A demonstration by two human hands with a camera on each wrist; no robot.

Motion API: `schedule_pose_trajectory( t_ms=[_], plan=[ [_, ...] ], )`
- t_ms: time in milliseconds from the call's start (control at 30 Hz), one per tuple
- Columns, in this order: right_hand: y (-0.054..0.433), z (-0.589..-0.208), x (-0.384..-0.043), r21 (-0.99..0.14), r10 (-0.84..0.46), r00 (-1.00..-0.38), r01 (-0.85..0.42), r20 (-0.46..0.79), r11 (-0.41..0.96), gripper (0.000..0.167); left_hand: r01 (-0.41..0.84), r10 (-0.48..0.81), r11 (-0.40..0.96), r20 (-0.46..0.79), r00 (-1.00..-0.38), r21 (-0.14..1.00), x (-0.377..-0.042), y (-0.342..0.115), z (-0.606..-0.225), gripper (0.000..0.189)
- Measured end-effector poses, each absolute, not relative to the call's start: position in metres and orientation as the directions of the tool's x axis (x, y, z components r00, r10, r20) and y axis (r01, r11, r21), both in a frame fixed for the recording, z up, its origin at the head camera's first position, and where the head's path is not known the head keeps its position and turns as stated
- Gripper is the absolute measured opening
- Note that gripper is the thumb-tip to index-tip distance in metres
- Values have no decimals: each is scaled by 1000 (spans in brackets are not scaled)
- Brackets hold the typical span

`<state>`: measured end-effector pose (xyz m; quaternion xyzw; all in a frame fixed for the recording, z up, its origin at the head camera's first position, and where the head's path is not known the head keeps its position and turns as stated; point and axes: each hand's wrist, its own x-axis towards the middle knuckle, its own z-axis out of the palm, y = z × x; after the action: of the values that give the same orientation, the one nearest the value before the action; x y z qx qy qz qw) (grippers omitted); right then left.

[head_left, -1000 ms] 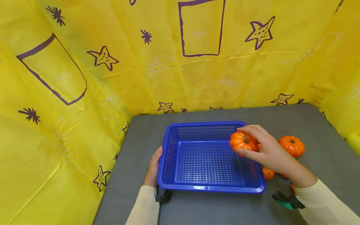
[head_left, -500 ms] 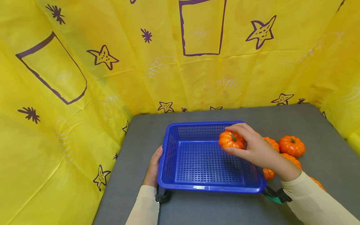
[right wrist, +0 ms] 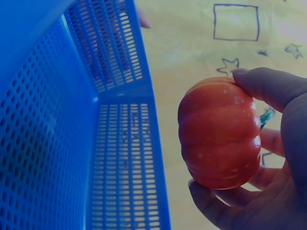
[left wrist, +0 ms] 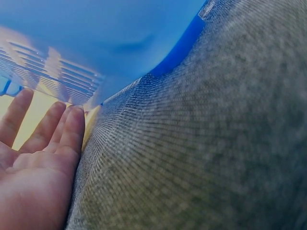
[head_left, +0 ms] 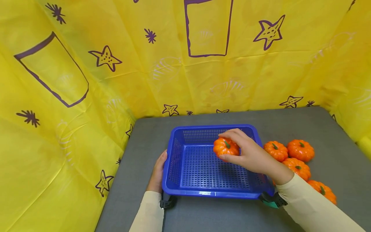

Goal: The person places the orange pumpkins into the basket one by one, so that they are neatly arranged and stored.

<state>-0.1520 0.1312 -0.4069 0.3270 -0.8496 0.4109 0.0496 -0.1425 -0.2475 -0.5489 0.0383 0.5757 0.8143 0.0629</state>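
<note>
A small orange toy pumpkin (head_left: 225, 147) with a green stem is gripped between the thumb and fingers of my right hand (head_left: 249, 153). It hangs over the blue plastic basket (head_left: 211, 194), and the right wrist view shows the pumpkin (right wrist: 220, 134) above the level of the basket's perforated walls. No pumpkin lies on the visible part of the basket floor. My left hand (head_left: 157, 172) rests against the basket's left side. In the left wrist view its fingers (left wrist: 72, 129) are extended, tips at the slotted wall.
Several more orange pumpkins (head_left: 301, 150) lie on the grey table (head_left: 203, 214) right of the basket, partly behind my right forearm. A yellow patterned cloth (head_left: 203, 83) hangs behind the table and along its left and right sides.
My right hand has carried the pumpkin leftward from the basket's right rim to over its inside. More of the pumpkins on the right now show. The left hand and basket have stayed put.
</note>
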Motion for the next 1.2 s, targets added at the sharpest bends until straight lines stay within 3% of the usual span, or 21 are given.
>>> schedule_pose_trajectory(
  t_ms=[1200],
  plan=[
    [58,-399,-170,-755,-587,-770,-534,249,380,62,-77,124,-325,-38,-992,942,-141,-247,-548,62]
  ],
)
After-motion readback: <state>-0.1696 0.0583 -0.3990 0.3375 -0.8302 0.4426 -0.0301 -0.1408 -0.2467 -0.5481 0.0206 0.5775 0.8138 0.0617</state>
